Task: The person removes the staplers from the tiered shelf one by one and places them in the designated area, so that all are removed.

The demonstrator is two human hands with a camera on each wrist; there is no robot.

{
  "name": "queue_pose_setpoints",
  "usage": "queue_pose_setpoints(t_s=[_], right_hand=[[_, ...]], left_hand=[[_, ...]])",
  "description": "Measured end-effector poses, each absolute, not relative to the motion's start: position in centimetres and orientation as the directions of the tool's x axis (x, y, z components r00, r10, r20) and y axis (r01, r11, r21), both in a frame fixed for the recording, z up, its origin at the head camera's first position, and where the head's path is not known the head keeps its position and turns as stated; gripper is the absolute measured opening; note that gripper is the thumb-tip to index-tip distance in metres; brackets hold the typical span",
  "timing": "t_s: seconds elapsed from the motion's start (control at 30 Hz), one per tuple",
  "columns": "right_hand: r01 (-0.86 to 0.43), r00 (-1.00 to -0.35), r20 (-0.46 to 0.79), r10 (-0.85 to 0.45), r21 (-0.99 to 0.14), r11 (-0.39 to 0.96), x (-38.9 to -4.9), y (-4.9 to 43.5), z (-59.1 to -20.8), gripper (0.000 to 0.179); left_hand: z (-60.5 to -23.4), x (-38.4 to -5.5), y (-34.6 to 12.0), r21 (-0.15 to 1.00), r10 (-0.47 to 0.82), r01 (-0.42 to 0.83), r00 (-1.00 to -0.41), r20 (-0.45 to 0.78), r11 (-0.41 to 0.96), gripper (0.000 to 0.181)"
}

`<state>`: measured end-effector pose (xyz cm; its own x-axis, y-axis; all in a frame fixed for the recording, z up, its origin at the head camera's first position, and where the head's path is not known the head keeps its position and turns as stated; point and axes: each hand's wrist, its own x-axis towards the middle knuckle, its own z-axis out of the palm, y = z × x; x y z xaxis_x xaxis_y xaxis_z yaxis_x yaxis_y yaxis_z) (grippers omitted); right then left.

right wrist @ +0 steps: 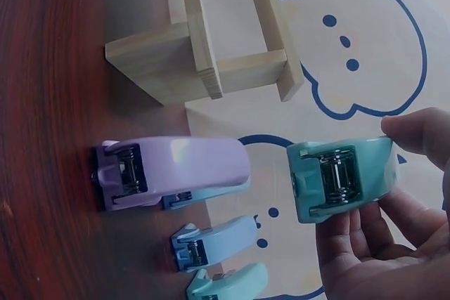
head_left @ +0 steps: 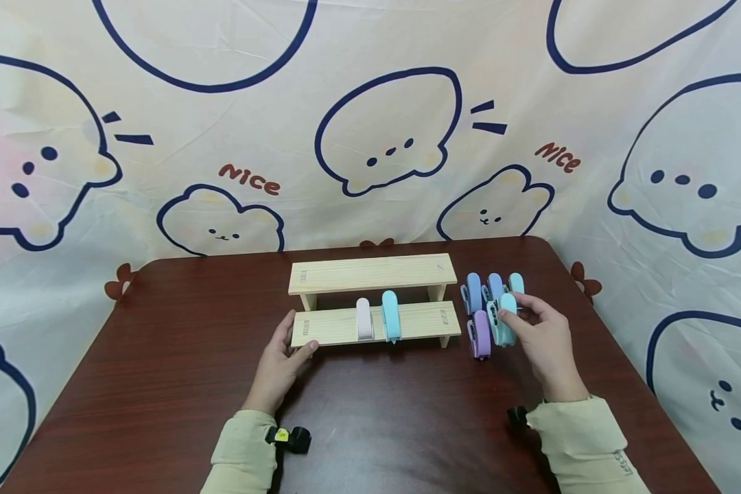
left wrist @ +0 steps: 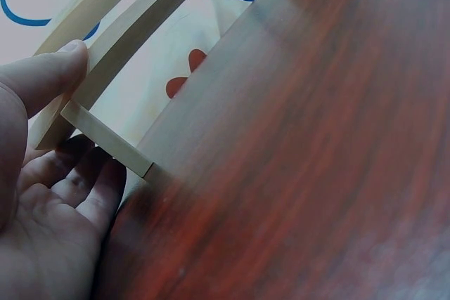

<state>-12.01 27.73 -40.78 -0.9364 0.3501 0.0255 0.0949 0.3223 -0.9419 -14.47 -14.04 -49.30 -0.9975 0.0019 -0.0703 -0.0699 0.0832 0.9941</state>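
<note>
My left hand (head_left: pixel 276 365) grips the left end of the front wooden step (head_left: pixel 336 328), its thumb on the front edge and its fingers by the end leg (left wrist: pixel 109 138). A white clothes peg (head_left: pixel 363 320) and a bright blue clothes peg (head_left: pixel 390 314) are clipped onto that step. At the right, my right hand (head_left: pixel 542 337) pinches a teal clothes peg (right wrist: pixel 344 177) between thumb and fingers, raised off the table. Near it stand a purple clothes peg (right wrist: pixel 186 168), two blue clothes pegs (head_left: pixel 473 291) and another teal clothes peg (right wrist: pixel 235 282).
The higher rear wooden step (head_left: pixel 370 273) stands behind the front one, near the back edge of the dark brown table (head_left: pixel 377 425). A cloth with cartoon drawings (head_left: pixel 383 41) hangs behind and at the sides.
</note>
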Motion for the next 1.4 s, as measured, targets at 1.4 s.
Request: queue_pose_setpoints(t_s=[1.4], right_hand=[[0.167,-0.929,-0.044,0.368,-0.936,0.309,-12.7,28.5,-42.4,0.051]], left_hand=[[-49.4,-14.6,-14.0,0.992,-0.006,-0.082,-0.997,-0.082,0.095,0.086]])
